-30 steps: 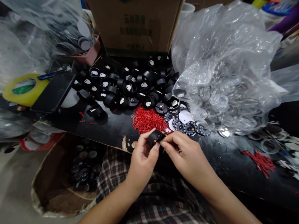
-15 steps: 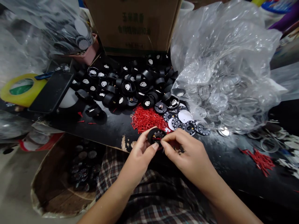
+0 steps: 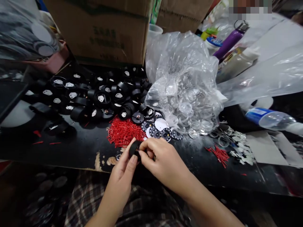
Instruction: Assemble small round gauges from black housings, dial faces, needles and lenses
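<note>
A small round black gauge (image 3: 133,149) is gripped at its rim by my left hand (image 3: 121,175), the thumb pressing near its lower edge. The fingertips of my right hand (image 3: 163,159) are pinched together at the gauge's face. Whatever lies between them is hidden. Just beyond my hands is a heap of small red pointers (image 3: 125,130). To its right, printed black dial discs (image 3: 165,134) overlap with plain white ones (image 3: 161,124). Several black gauge housings (image 3: 101,98) are spread behind, many with a pale metal plate inside.
A clear plastic bag of transparent round covers (image 3: 184,107) stands right of the housings. Farther right lie a smaller red pile (image 3: 219,155), white pieces (image 3: 241,146) and a plastic bottle (image 3: 272,119). A cardboard box (image 3: 104,22) and a purple bottle (image 3: 230,42) stand behind.
The view has swung to the right, bringing the plastic bottle and white pieces into sight. Both hands stay at the gauge, whose face is now turned more out of view.
</note>
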### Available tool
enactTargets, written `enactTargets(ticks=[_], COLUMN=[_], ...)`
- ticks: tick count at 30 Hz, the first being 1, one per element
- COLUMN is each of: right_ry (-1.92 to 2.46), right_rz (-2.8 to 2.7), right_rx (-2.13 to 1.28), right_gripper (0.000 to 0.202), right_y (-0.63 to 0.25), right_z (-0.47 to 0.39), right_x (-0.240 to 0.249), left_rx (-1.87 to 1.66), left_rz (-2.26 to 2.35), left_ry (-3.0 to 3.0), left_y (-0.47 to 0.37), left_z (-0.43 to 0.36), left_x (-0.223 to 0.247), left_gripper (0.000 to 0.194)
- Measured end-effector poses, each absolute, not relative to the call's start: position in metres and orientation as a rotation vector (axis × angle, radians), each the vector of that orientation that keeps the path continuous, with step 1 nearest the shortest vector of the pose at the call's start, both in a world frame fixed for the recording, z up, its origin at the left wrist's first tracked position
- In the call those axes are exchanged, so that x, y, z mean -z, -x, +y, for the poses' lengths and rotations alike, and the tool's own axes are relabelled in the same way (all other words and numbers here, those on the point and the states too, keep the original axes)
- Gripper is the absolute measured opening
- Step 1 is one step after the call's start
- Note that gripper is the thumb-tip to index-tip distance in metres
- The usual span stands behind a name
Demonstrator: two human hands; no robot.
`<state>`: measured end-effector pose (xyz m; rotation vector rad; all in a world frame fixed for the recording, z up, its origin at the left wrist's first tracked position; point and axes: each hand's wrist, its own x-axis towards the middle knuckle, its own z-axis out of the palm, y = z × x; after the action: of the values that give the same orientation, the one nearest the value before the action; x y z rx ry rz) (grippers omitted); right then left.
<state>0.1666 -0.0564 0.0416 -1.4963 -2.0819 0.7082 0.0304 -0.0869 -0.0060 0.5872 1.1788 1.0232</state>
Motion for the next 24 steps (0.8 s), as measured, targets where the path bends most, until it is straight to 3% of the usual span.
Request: enactTargets(ticks=[3, 7, 11, 21, 24], right_ry=[1.513, 1.915, 1.906, 1.861, 1.843], right_rz=[-1.946, -1.828, -2.008, -1.718, -1.655], right_rx=[-0.736, -0.201, -0.247, -0.242, -0.246], right_gripper=[0.012, 0.031, 0.043, 0.015, 0.017], right_y=[-0.199, -0.251, -0.276, -0.284, -0.284], right_z=[-0.045, -0.014, 0.002, -0.007, -0.010], right_x=[-0.035, -0.016, -0.005, -0.001, -0.007], left_rx=[-1.018, -1.065, -1.009, -1.019, -1.021], left_rz=[1.166, 1.104, 1.073, 1.005, 0.972], left_ry=[-0.726, -0.595, -0.610, -0.524, -0.495], left_y=[-0.028, -0.032, -0.037, -0.034, -0.034], left_z=[-0.085, -0.085, -0.085, -0.082, -0.082], left_x=[0.008, 0.008, 0.010, 0.011, 0.011], left_gripper=[0.040, 0.041, 0.040, 0.035, 0.034])
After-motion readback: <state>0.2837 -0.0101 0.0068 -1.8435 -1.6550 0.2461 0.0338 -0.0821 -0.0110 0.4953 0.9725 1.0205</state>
